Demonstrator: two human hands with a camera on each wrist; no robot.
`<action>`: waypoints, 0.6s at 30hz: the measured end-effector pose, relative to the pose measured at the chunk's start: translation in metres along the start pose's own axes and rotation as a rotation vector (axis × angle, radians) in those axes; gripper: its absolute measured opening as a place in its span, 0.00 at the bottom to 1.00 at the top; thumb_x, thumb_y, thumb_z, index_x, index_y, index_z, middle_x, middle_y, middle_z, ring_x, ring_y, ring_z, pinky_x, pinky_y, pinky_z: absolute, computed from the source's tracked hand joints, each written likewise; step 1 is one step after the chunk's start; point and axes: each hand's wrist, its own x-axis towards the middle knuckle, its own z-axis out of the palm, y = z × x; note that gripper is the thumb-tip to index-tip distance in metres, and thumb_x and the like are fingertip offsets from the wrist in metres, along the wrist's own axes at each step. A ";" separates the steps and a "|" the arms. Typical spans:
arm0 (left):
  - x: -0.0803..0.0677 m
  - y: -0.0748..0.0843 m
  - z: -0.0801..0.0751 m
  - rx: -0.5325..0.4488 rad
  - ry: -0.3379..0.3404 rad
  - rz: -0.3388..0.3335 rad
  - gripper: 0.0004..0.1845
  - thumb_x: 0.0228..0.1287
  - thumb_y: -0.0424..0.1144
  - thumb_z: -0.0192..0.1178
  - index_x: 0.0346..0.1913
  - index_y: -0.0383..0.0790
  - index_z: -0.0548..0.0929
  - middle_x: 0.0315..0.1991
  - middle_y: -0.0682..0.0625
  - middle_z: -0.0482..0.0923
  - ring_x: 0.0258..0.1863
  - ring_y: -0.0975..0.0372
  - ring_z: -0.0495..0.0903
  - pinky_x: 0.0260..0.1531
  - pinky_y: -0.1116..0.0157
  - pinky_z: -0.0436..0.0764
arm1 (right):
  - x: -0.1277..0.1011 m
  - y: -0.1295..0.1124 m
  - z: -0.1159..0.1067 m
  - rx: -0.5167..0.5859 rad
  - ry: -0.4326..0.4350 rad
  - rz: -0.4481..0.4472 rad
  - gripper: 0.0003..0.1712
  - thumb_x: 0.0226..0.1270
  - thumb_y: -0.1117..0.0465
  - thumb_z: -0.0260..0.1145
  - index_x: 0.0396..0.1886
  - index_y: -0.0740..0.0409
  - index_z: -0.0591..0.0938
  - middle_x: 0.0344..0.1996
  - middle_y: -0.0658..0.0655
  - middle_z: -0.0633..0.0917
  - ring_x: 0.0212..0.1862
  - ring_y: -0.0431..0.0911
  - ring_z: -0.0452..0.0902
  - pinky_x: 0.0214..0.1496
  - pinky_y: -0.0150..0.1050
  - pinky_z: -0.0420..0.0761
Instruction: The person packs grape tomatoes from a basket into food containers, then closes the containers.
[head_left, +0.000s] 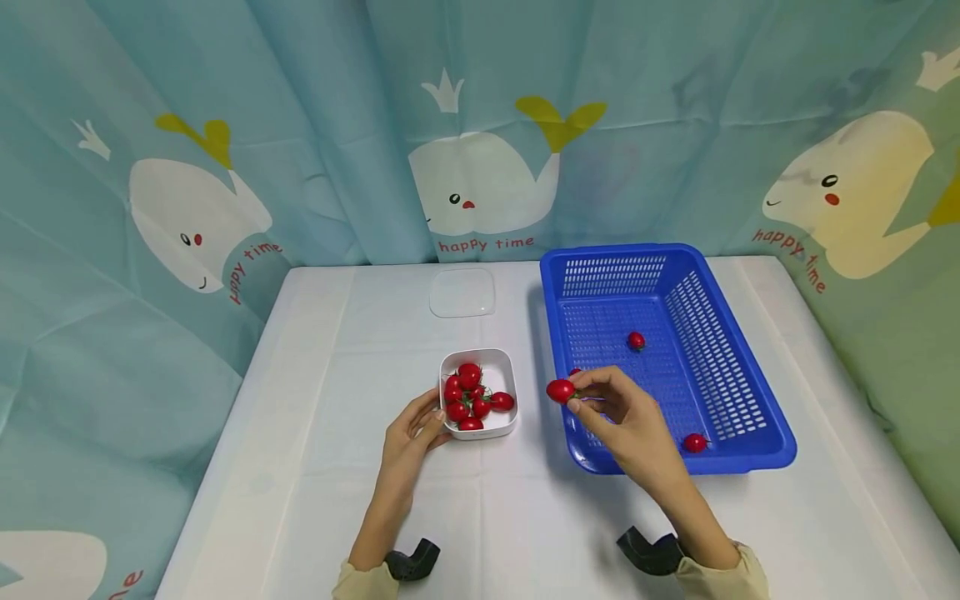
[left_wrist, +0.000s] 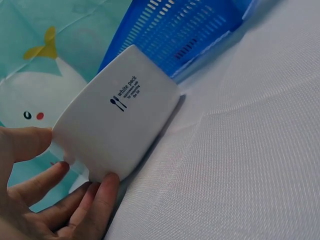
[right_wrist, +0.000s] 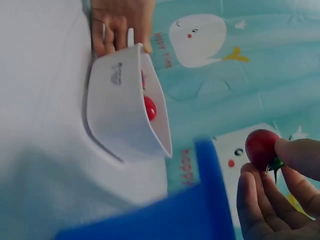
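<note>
From the head view, the left hand (head_left: 408, 433) holds the near-left corner of the white container (head_left: 480, 360), which is heaped with cherry tomatoes (head_left: 469, 396); the right hand (head_left: 626, 421) pinches one cherry tomato (head_left: 560, 390) over the near-left rim of the blue basket (head_left: 750, 417), where two more lie well apart on the basket floor; a clear lid (head_left: 462, 292) rests far on the white table (head_left: 300, 467), with bare cloth around it.

From the left wrist view, fingers (left_wrist: 97, 200) curl round the container's (left_wrist: 120, 130) lower edge; the basket (left_wrist: 185, 35) stands just beyond.

From the right wrist view, fingertips (right_wrist: 295, 152) grip the tomato (right_wrist: 261, 146) above the basket edge (right_wrist: 210, 200).
</note>
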 end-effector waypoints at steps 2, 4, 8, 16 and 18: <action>0.000 0.000 0.000 0.000 0.003 0.001 0.25 0.76 0.37 0.61 0.73 0.42 0.75 0.72 0.44 0.75 0.65 0.59 0.79 0.52 0.67 0.88 | 0.001 -0.001 0.011 -0.034 0.016 -0.033 0.13 0.69 0.69 0.71 0.50 0.58 0.81 0.53 0.56 0.87 0.50 0.38 0.85 0.54 0.27 0.86; 0.000 0.000 0.000 0.000 0.002 0.005 0.25 0.76 0.37 0.61 0.73 0.41 0.75 0.72 0.43 0.75 0.64 0.59 0.80 0.52 0.67 0.88 | 0.001 0.000 0.022 -0.055 0.029 -0.052 0.13 0.68 0.70 0.72 0.49 0.57 0.82 0.52 0.56 0.88 0.50 0.39 0.86 0.53 0.28 0.86; 0.000 -0.001 0.000 0.005 -0.002 0.006 0.25 0.76 0.38 0.61 0.73 0.42 0.75 0.72 0.44 0.75 0.64 0.61 0.80 0.52 0.67 0.88 | 0.003 0.000 0.045 -0.084 0.049 -0.127 0.15 0.64 0.73 0.73 0.47 0.58 0.82 0.48 0.56 0.88 0.48 0.42 0.86 0.51 0.31 0.88; 0.001 -0.002 -0.001 0.003 -0.003 0.018 0.25 0.76 0.37 0.61 0.73 0.40 0.74 0.71 0.42 0.75 0.61 0.63 0.81 0.52 0.67 0.89 | 0.011 -0.003 0.083 -0.305 0.124 -0.297 0.19 0.58 0.74 0.78 0.46 0.60 0.82 0.45 0.55 0.86 0.46 0.46 0.86 0.49 0.40 0.90; 0.000 -0.002 -0.001 0.011 -0.001 0.032 0.26 0.76 0.38 0.61 0.73 0.39 0.74 0.72 0.40 0.75 0.61 0.64 0.81 0.51 0.68 0.89 | 0.014 -0.004 0.092 -0.340 0.137 -0.299 0.19 0.58 0.73 0.78 0.46 0.60 0.82 0.44 0.55 0.86 0.44 0.46 0.86 0.48 0.40 0.90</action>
